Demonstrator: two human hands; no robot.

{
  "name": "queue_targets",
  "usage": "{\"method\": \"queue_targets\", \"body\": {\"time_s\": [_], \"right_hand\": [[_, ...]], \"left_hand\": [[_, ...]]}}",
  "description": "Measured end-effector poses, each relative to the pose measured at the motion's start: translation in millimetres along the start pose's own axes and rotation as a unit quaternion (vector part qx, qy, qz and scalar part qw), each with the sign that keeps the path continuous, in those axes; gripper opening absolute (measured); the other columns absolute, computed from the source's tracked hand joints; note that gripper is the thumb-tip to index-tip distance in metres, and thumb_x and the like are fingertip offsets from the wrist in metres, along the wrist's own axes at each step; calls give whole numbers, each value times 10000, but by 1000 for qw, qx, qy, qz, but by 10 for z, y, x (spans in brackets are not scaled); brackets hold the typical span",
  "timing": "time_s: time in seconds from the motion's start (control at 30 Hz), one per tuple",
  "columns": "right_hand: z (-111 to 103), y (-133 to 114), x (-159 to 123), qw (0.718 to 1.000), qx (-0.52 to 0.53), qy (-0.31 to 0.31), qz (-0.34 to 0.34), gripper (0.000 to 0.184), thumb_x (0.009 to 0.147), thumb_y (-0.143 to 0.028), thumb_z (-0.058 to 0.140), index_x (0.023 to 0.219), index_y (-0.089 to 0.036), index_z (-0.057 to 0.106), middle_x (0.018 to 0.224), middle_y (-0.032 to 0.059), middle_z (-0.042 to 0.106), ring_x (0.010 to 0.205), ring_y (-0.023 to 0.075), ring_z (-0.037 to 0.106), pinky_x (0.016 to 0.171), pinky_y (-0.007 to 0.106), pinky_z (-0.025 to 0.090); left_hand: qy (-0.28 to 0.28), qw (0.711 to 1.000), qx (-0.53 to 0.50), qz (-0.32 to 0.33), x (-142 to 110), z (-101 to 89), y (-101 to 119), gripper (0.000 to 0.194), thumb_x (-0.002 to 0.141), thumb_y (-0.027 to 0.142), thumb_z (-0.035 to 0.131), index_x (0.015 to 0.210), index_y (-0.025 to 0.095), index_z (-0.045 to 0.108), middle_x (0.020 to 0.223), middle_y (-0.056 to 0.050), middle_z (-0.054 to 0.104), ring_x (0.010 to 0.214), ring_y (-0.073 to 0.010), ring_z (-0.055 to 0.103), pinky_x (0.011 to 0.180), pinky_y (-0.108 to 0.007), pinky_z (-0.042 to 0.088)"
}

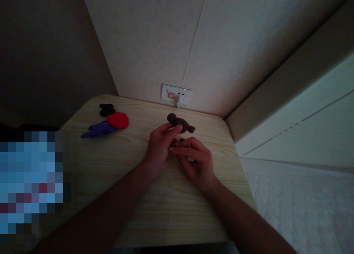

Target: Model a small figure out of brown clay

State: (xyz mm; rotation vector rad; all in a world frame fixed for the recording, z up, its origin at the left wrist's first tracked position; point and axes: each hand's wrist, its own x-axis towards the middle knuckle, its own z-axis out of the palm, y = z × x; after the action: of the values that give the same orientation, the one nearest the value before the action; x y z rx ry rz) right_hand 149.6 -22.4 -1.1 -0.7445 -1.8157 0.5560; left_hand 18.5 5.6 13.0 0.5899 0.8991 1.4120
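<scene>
Both my hands meet over the middle of a light wooden table (155, 209). My left hand (160, 145) pinches a brown clay figure (181, 123) with round lumps on its sides, thumb and fingers closed on its lower part. My right hand (195, 160) lies just beneath, fingers curled and pressed together against a small dark bit of the same clay. The light is dim and what the right fingers grip is mostly hidden.
At the table's back left lie a red clay disc (118, 120), a black clay lump (106, 109) and a purple clay shape (98, 130). A wall socket (176, 94) sits behind the table. A white textured surface (290, 195) borders the right side.
</scene>
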Motion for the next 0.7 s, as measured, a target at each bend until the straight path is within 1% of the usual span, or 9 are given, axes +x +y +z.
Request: {"method": "queue_targets", "body": {"time_s": [0.07, 0.13, 0.2, 0.3, 0.4, 0.53, 0.63, 0.7], "right_hand": [[4, 2, 0, 1000, -4, 4, 0, 305, 977, -107, 682, 1091, -328, 859, 984, 50, 735, 894, 175, 717, 773, 318, 635], [7, 8, 1, 1000, -7, 2, 2, 289, 980, -109, 679, 1083, -314, 857, 986, 53, 734, 898, 176, 715, 771, 316, 632], [9, 18, 3, 1000, -2, -4, 3, 275, 979, -116, 688, 1096, -303, 852, 966, 50, 725, 854, 167, 697, 700, 290, 611], [17, 39, 7, 1000, 19, -10, 7, 282, 963, -116, 722, 1140, -298, 846, 902, 26, 692, 728, 131, 626, 591, 248, 543], [31, 58, 5, 999, 37, -12, 19, 298, 946, -128, 764, 1167, -309, 848, 827, -3, 649, 646, 109, 561, 573, 245, 521], [43, 71, -7, 998, 56, -3, 31, 318, 948, -135, 771, 1162, -353, 858, 865, 4, 701, 706, 121, 626, 611, 255, 560], [47, 52, -11, 997, 65, 33, 30, 315, 926, -139, 801, 1118, -379, 871, 877, 7, 733, 737, 132, 669, 611, 261, 579], [49, 25, -7, 995, 73, 58, 27, 328, 892, -126, 837, 1081, -391, 878, 880, 6, 746, 745, 135, 688, 600, 256, 583]], "left_hand": [[4, 1000, 1, -2, 5, 1, 1, 325, 678, 364, 944, 872, 152, 793, 846, -42, 775, 527, -58, 522, 480, -200, 389], [5, 1000, 0, -3, 11, -1, 1, 329, 676, 360, 947, 876, 147, 796, 843, -39, 775, 529, -55, 525, 480, -195, 396], [0, 1000, -5, -9, 15, -5, 1, 347, 670, 357, 953, 890, 140, 795, 858, -41, 780, 525, -50, 520, 470, -188, 389], [-8, 999, -19, -28, 18, -13, -1, 386, 649, 358, 972, 898, 132, 781, 866, -44, 782, 494, -37, 491, 436, -185, 353], [-14, 998, -37, -40, 17, -17, 1, 398, 639, 353, 984, 885, 128, 767, 872, -45, 785, 485, -26, 478, 431, -175, 343], [-21, 997, -56, -53, 9, -7, 13, 401, 635, 343, 997, 880, 131, 760, 905, -51, 796, 499, -19, 495, 431, -155, 341], [-39, 994, -71, -71, -8, 4, 19, 421, 621, 338, 1008, 902, 137, 768, 919, -48, 793, 509, -21, 505, 411, -145, 305], [-53, 993, -76, -78, -19, 10, 19, 428, 621, 344, 1008, 917, 140, 775, 908, -43, 785, 519, -25, 508, 416, -145, 316]]}}
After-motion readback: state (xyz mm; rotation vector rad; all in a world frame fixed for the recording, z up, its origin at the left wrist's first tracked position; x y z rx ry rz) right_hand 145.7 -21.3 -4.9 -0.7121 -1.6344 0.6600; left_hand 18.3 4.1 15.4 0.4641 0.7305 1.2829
